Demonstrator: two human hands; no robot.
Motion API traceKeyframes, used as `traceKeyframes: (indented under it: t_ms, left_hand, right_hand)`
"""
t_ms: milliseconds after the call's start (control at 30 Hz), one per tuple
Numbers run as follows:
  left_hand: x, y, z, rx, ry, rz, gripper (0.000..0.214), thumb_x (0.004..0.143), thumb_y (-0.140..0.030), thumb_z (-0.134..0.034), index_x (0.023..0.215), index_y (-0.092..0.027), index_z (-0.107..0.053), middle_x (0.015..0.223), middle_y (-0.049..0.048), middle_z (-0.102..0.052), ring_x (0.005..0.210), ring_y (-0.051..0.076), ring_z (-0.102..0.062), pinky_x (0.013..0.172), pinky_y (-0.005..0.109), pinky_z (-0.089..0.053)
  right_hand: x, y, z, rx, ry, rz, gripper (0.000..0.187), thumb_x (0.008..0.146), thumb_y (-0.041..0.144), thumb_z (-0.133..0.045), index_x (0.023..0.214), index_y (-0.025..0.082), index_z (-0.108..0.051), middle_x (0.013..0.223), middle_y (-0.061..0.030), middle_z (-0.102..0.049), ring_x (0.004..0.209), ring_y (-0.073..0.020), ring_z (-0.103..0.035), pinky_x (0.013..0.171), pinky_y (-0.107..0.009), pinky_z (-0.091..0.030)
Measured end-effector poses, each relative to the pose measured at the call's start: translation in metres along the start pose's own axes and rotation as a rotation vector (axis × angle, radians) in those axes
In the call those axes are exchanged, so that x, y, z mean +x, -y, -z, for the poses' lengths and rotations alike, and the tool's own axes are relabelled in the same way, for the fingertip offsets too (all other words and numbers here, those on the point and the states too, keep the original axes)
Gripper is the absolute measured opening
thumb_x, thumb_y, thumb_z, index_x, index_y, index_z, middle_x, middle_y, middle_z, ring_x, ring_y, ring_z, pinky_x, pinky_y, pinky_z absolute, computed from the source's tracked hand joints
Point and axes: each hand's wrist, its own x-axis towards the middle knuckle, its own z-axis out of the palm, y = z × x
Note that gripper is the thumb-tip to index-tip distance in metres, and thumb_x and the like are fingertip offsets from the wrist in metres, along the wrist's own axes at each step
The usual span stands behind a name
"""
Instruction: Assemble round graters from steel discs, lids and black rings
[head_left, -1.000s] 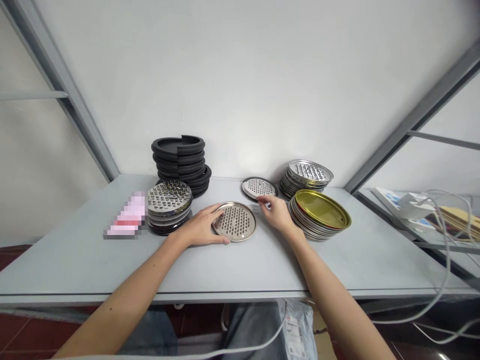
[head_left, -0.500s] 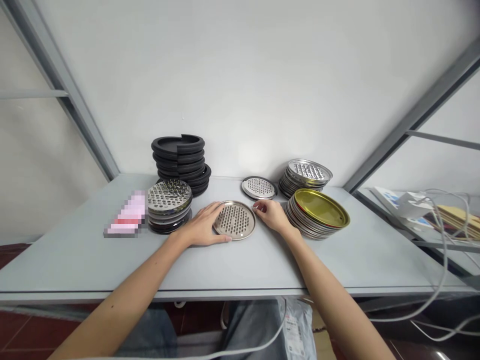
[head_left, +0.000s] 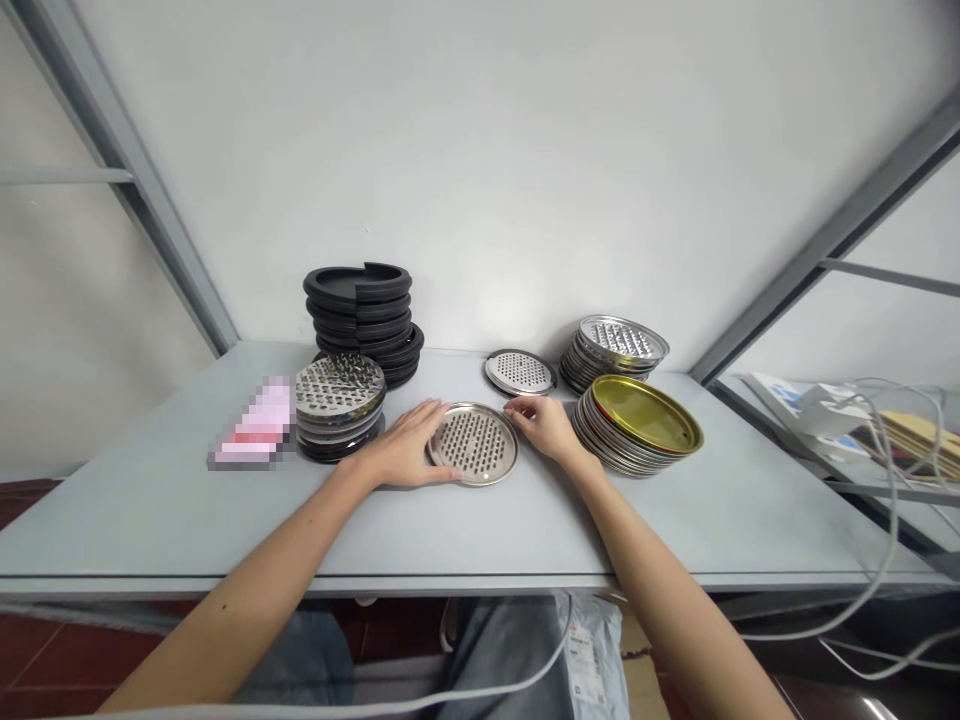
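A round metal grater disc [head_left: 477,445] with rows of raised holes lies flat on the grey table before me. My left hand [head_left: 403,450] clasps its left side, fingers along the far edge and thumb along the near edge. At the disc's upper right rim, my right hand [head_left: 546,425] has its thumb and fingers pinched together. Whatever sits between those fingertips is too small to make out. Close to my left hand stands a stack of grater discs [head_left: 340,395], the top one spiky. Gold and silver lids [head_left: 637,420] are piled right of my right hand.
Black ring-shaped trays [head_left: 358,305] are stacked at the back left. Toward the wall lie a perforated disc [head_left: 520,371] and a pile of silver grater discs [head_left: 616,345]. A blurred pink item [head_left: 259,425] rests at left. White cables [head_left: 889,500] hang on the right.
The grater disc has shifted slightly to the right and nearer to me. Both hands keep about the same hold, and the view has moved a little.
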Motion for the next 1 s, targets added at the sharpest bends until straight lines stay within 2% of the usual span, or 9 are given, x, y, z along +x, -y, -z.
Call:
traceKeyframes:
  t_ms: [200,400,500,600,867,1000]
  left_hand:
    - [0.002,0.004,-0.005,0.072,0.036,0.051,0.11,0.067,-0.079,-0.054,0.147,-0.014,-0.016,0.154,0.0195,-0.016,0.143,0.034,-0.01,0.115,0.047,-0.015]
    - [0.002,0.0,-0.004,0.082,0.08,0.037,0.108,0.069,-0.079,-0.051,0.148,-0.014,-0.016,0.154,0.0163,-0.017,0.143,0.033,-0.008,0.115,0.046,-0.011]
    - [0.002,0.001,-0.004,0.082,0.075,0.035,0.106,0.069,-0.078,-0.052,0.148,-0.016,-0.018,0.155,0.0146,-0.018,0.143,0.033,-0.01,0.115,0.046,-0.011]
    - [0.002,0.002,-0.005,0.083,0.067,0.031,0.104,0.069,-0.078,-0.052,0.148,-0.019,-0.018,0.155,0.0136,-0.019,0.143,0.033,-0.011,0.114,0.046,-0.012]
    - [0.003,0.003,-0.006,0.071,0.057,0.025,0.103,0.068,-0.077,-0.055,0.147,-0.021,-0.021,0.154,0.0134,-0.02,0.142,0.034,-0.012,0.114,0.047,-0.011]
    - [0.003,0.002,-0.005,0.074,0.066,0.025,0.102,0.069,-0.078,-0.053,0.147,-0.021,-0.021,0.154,0.0128,-0.02,0.142,0.034,-0.012,0.114,0.047,-0.011]
  right_hand:
    - [-0.001,0.002,-0.001,0.005,-0.048,0.011,0.016,0.082,0.028,-0.057,0.083,0.021,-0.072,0.077,-0.0034,-0.071,0.068,-0.0168,-0.061,0.067,-0.027,-0.045]
    - [-0.001,0.007,0.001,0.081,-0.129,0.01,0.016,0.08,0.027,-0.059,0.08,0.018,-0.072,0.074,-0.0044,-0.069,0.066,-0.0159,-0.059,0.065,-0.027,-0.045]
    - [-0.001,0.009,0.001,0.219,-0.091,-0.003,0.017,0.079,0.029,-0.06,0.08,0.016,-0.071,0.072,-0.0047,-0.07,0.064,-0.0157,-0.06,0.063,-0.026,-0.045]
    - [-0.001,0.012,0.001,0.262,-0.006,0.003,0.015,0.076,0.028,-0.062,0.079,0.016,-0.071,0.072,-0.004,-0.071,0.064,-0.0156,-0.061,0.063,-0.026,-0.046]
    - [-0.001,0.014,-0.001,0.148,0.073,0.029,0.014,0.08,0.025,-0.057,0.076,0.016,-0.068,0.068,-0.002,-0.068,0.062,-0.0135,-0.057,0.062,-0.025,-0.043]
    - [-0.001,0.012,-0.002,0.053,0.058,0.075,0.01,0.079,0.022,-0.059,0.076,0.017,-0.067,0.073,-0.0026,-0.067,0.066,-0.0138,-0.057,0.063,-0.024,-0.041]
